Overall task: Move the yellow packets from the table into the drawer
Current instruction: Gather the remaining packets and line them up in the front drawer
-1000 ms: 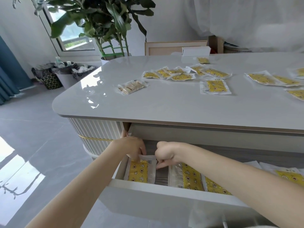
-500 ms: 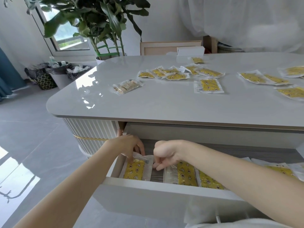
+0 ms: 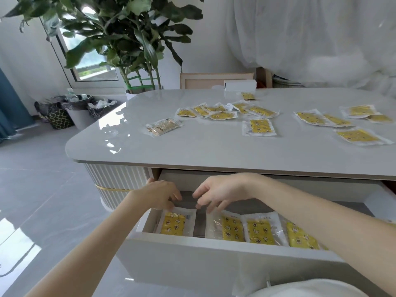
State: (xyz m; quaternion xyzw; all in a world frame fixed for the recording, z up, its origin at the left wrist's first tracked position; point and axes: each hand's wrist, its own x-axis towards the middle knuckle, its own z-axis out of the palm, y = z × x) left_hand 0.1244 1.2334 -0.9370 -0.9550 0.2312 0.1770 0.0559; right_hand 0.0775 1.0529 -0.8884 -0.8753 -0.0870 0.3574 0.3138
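Observation:
The white drawer (image 3: 214, 249) stands pulled out under the table top (image 3: 203, 146). Inside it several yellow packets lie in a row; the leftmost packet (image 3: 174, 222) rests flat near the left wall, another packet (image 3: 232, 228) to its right. My left hand (image 3: 159, 195) hovers just above the leftmost packet's far edge, fingers loosely apart, holding nothing. My right hand (image 3: 216, 192) is beside it, fingers spread, empty. Several more yellow packets (image 3: 259, 126) lie scattered on the table top.
A beige snack packet (image 3: 162, 127) lies at the table's left. A white box (image 3: 240, 85) sits at the far edge. A potted plant (image 3: 128, 46) and bins (image 3: 77, 112) stand on the floor to the left.
Both hands have let go of the leftmost packet and lifted up from it, fingers opening. The packet now lies flat in the drawer. The camera view has shifted slightly.

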